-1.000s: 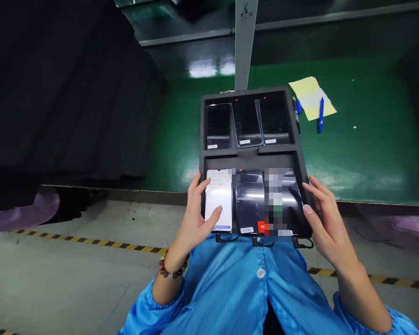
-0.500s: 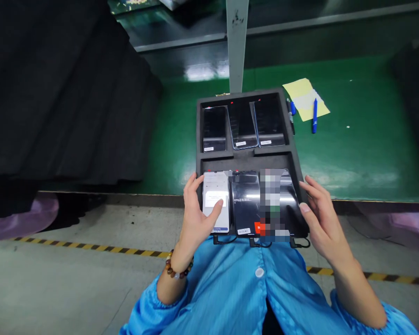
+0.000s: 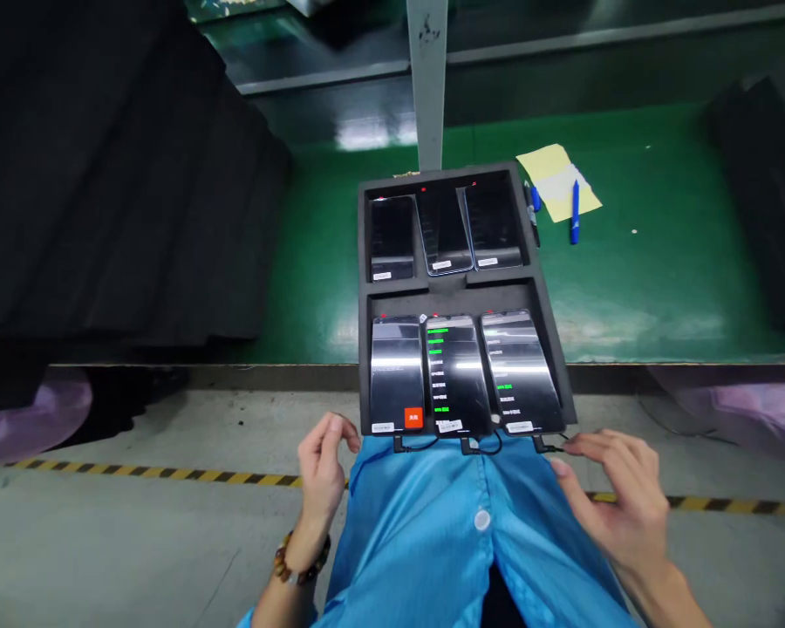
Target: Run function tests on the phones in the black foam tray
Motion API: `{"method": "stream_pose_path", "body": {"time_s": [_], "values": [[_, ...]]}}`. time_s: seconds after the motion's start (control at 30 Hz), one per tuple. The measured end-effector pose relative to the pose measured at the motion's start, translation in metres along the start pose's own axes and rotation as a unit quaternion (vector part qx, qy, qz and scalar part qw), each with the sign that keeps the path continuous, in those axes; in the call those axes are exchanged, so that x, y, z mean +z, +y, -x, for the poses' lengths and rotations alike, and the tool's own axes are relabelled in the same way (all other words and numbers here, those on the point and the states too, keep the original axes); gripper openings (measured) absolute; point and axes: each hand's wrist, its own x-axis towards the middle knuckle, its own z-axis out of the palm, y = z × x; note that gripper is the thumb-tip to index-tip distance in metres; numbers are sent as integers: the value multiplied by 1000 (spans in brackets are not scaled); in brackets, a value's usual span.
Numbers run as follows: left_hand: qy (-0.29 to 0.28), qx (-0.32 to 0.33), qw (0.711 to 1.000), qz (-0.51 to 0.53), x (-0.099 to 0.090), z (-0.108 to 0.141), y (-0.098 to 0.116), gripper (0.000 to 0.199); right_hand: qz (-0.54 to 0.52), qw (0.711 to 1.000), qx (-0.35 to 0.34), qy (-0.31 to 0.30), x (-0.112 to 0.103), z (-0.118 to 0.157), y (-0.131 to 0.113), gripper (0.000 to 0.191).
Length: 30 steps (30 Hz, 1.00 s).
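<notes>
The glossy green worktop point(image 3: 654, 288) carries a two-compartment black foam tray point(image 3: 456, 300) overhanging its near edge. The bare right hand point(image 3: 618, 497) has its grip spread; the bare left hand point(image 3: 324, 462), loosely half-opened, is just beside the tray's near left corner. Three rectangular black glass-fronted phones point(image 3: 456, 375) lie lit in the near compartment. The thin black cable plug point(image 3: 542, 446) at the rightmost lies near the right fingertips; contact I cannot tell.

Three phones point(image 3: 458, 375) lie before three more phones point(image 3: 445, 234) in the tray point(image 3: 454, 299), paper point(image 3: 553, 185) right of it.
</notes>
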Motion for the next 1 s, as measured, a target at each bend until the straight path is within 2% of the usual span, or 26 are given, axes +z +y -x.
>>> {"method": "stream_pose_path", "body": {"time_s": [0.1,0.23,0.33,0.4,0.6,0.73,0.87,1.0], "values": [[-60,-50,996,53,5,12,-11,48,28,999,-3,-17,12,2,-12,24],[-83,-80,990,81,5,15,-11,44,-6,1000,20,8,24,-6,-26,12],[-120,-102,985,68,2,19,-9,43,-47,997,54,0,26,-7,-31,5],[-144,-112,981,71,3,23,-10,44,-56,997,53,-4,25,-6,-31,5],[-166,-123,970,127,23,32,-14,45,-53,997,52,18,34,1,-27,5],[-199,-116,964,132,33,32,-11,44,-56,997,26,50,38,4,-35,11],[-209,-115,960,146,36,29,-9,46,-41,999,1,2,38,-1,-62,15],[-220,-124,956,150,40,26,-10,52,69,996,0,-61,43,-17,-89,37]]}}
